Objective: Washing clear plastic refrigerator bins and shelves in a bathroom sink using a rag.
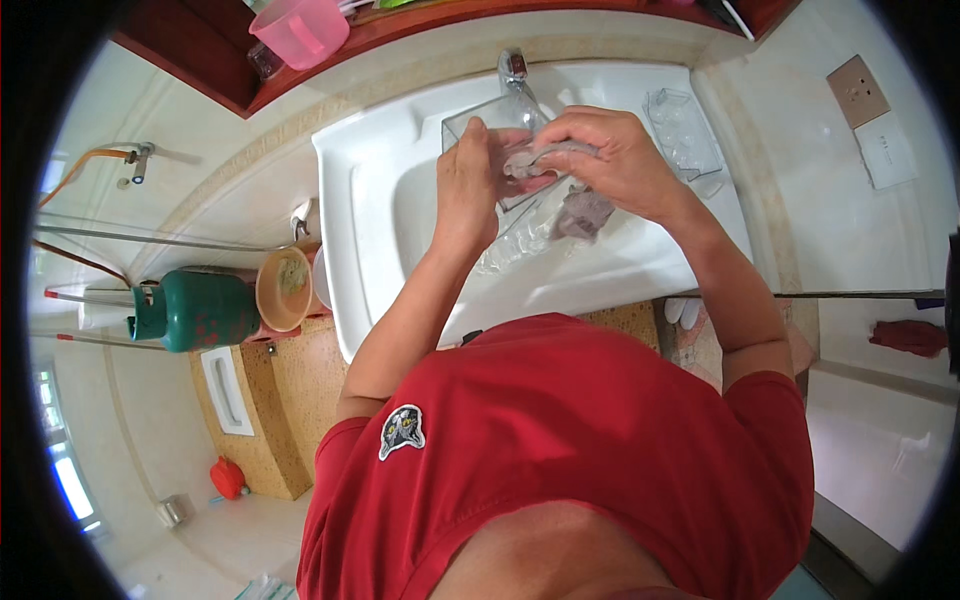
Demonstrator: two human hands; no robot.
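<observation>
My left hand (469, 184) grips a clear plastic box (480, 120) by its side, tilted above the basin of a white sink (375, 262). In my right hand (600, 154) is a wet grey cloth (583, 214), pinched between thumb and fingers; one part reaches across the box and the rest hangs below the hand. The chrome faucet (513, 67) stands just behind the box. Water shows in the basin under my hands. The far side of the box is partly hidden by my fingers.
Another clear plastic tray (681, 131) with round hollows lies on the sink's right ledge. A red-brown shelf (450, 24) with a pink plastic cup (300, 31) runs above the sink. To the left are a green gas cylinder (206, 310) and an orange basin (283, 311).
</observation>
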